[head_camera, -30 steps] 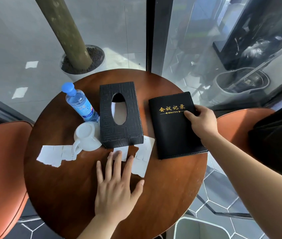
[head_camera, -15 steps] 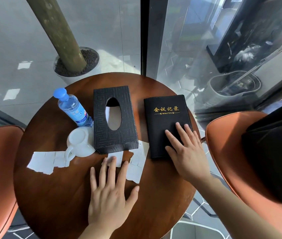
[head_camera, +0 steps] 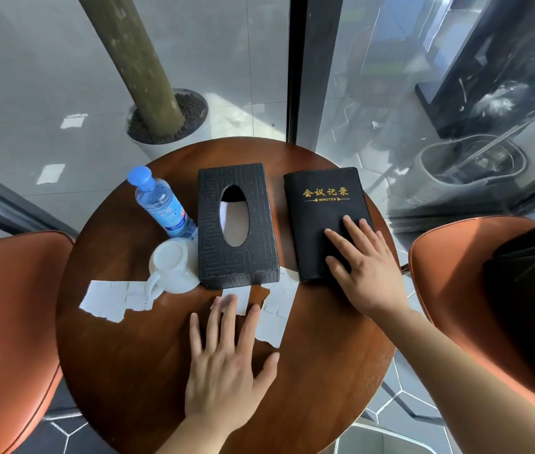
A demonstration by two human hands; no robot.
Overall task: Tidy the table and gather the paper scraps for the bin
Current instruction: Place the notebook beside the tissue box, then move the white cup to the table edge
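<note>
On the round wooden table (head_camera: 128,362) lie white paper scraps: one (head_camera: 108,299) at the left beside the mug, one (head_camera: 276,309) in front of the tissue box, and a small one (head_camera: 241,298) under my fingertips. My left hand (head_camera: 226,365) rests flat on the table, fingers spread, tips touching that small scrap. My right hand (head_camera: 362,267) lies flat and open on the lower right part of the black notebook (head_camera: 321,211) with gold lettering.
A black tissue box (head_camera: 236,224) stands mid-table, with an upturned white mug (head_camera: 172,267) and a blue-capped water bottle (head_camera: 161,201) to its left. Orange chairs (head_camera: 7,339) flank the table on both sides. A glass wall is behind, a white bin (head_camera: 387,440) below right.
My right hand let go of the notebook's right edge and came to lie flat on its cover; the notebook now sits straighter beside the tissue box. My left hand stayed put.
</note>
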